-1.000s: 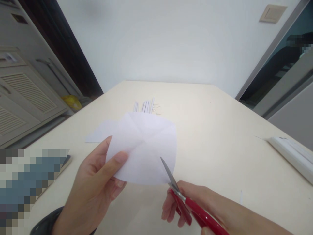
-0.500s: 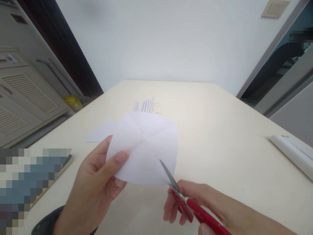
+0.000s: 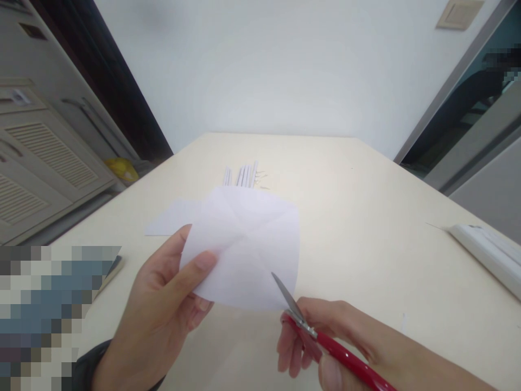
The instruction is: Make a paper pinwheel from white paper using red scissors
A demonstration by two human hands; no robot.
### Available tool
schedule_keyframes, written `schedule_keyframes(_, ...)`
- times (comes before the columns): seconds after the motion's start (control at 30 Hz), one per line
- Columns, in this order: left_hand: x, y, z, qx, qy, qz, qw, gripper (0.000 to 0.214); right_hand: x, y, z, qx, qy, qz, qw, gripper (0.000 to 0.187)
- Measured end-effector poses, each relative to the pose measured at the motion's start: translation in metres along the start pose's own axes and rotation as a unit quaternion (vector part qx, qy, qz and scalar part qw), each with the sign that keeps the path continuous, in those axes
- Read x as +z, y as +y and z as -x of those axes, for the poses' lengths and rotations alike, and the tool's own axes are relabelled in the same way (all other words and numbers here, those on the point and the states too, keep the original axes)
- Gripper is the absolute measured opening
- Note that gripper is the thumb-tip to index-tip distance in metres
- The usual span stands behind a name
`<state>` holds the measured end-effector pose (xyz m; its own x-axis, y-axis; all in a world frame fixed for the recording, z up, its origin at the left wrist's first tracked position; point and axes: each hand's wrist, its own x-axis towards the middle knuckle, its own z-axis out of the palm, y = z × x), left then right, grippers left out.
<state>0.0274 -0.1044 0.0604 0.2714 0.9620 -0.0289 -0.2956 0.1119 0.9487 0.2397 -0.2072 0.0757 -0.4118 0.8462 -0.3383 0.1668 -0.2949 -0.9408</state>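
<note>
A roughly round sheet of white paper [image 3: 252, 239] with crossing fold creases is held above the table. My left hand [image 3: 171, 293] pinches its left edge, thumb on top and fingers underneath. In my right hand [image 3: 325, 336] is a pair of red-handled scissors [image 3: 345, 355], my fingers around the handles. One blade lies over the paper's lower right part, pointing up and left toward the crease centre; the other blade is mostly hidden under the sheet. The blades straddle the paper's edge.
Several thin white paper rolls [image 3: 245, 176] lie beyond the sheet, with small curly scraps [image 3: 262, 175] beside them. Another white paper sheet [image 3: 169, 220] rests flat at left. A long white object [image 3: 484, 258] lies at the table's right edge. A blurred-out item [image 3: 52, 304] is at lower left.
The paper and my left hand have shifted slightly to the right. The scissors have moved a little right and down, and their handles have come closer together.
</note>
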Motion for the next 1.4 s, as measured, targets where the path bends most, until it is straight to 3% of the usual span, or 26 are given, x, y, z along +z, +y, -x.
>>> schedule_keyframes(0.17,-0.001,-0.001,0.0,-0.002,0.001,0.001,1.0,0.029,0.0,0.002,0.0,-0.01,0.007,0.015,1.0,0.031)
schedule_keyframes(0.4,-0.001,-0.002,-0.001,0.004,-0.001,-0.01,1.0,0.027,0.001,0.003,-0.002,0.009,0.018,0.013,1.0,0.045)
schedule_keyframes(0.67,0.002,-0.001,-0.001,0.003,0.011,-0.005,1.0,0.029,0.001,0.008,0.0,-0.001,0.028,0.032,0.999,0.032)
schedule_keyframes(0.87,0.002,-0.001,0.0,0.007,0.015,-0.009,1.0,0.026,0.0,0.02,0.0,-0.003,0.025,0.001,1.0,0.038)
schedule_keyframes(1.17,0.004,0.001,0.003,0.002,-0.065,-0.031,0.997,0.025,-0.002,0.022,-0.002,-0.025,0.028,-0.001,0.999,0.038)
schedule_keyframes(1.4,0.001,-0.003,0.006,0.009,-0.135,-0.032,0.99,0.02,0.002,0.01,-0.006,-0.04,0.072,0.088,0.993,0.027)
